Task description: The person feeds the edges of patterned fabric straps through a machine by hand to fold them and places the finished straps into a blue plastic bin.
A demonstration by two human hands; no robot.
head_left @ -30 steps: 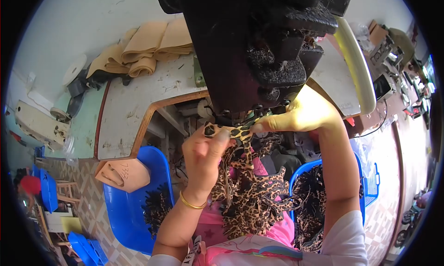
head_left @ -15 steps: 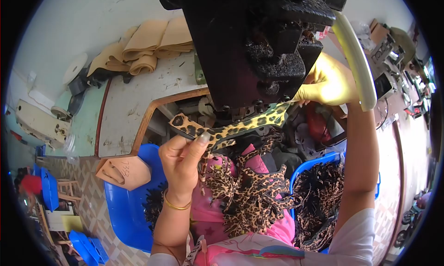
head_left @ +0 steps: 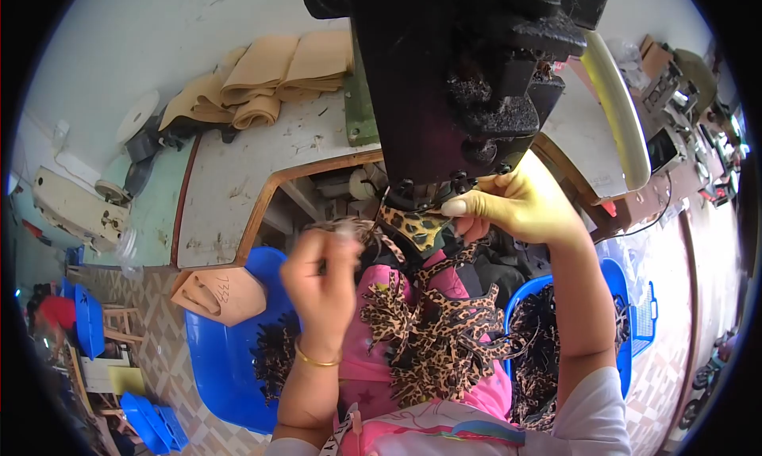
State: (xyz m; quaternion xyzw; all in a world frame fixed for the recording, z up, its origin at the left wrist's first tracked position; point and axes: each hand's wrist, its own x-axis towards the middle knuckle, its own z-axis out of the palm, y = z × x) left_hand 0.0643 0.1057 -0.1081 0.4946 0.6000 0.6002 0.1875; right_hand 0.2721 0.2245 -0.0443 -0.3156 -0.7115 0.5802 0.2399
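Below machine head, clamping leopard-print piece in right hand; left of head, cannot tell if gripping blurred strip in left hand

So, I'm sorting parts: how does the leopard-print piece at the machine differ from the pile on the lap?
The piece looks broad and smooth; the pile is a tangle of narrow strips. The piece looks yellower, the pile browner. The right hand pinches the piece's edge; the pile lies on pink cloth. Both are leopard-print.
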